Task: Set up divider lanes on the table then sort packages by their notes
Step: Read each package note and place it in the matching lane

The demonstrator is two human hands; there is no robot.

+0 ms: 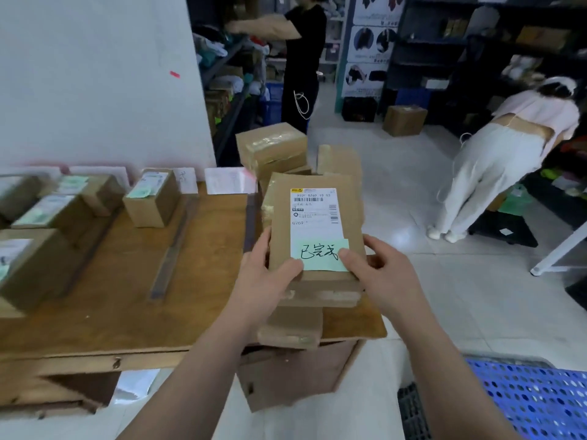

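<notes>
Packages [47, 214] with white labels and green notes lie grouped at the left end of the wooden table [127, 300], some stacked. First divider strip [92, 246] runs along the right of this group, from the far edge toward the near edge. Single package [152, 198] stands alone in the lane beyond it, near the wall, and bears a label and a green note. Second divider strip [173, 249] bounds that lane on the right. Paper sheets [230, 181] lean against the white wall at the table's far edge. Third divider strip [251, 217] lies near the right end, its near part hidden by the left hand [263, 274].

Held package [314, 236], a flat brown carton, is raised over the right end of the table, above further cartons [292, 325] piled there. Left hand grips its left edge, thumb on the top face and fingers curled behind. Shipping label [314, 211] with barcodes covers the top face; green note [319, 255] with black handwriting overlaps the label's lower end. Right hand [381, 271] grips the right edge, thumb pressed on the note's lower right corner.

Taped cartons [273, 147] are stacked behind the held package. Standing person in black [301, 58] reaches toward cluttered shelves at rear. Bending person in white trousers [495, 173] faces dark shelving [444, 49] at right. Blue perforated crate [533, 401] sits at lower right.
</notes>
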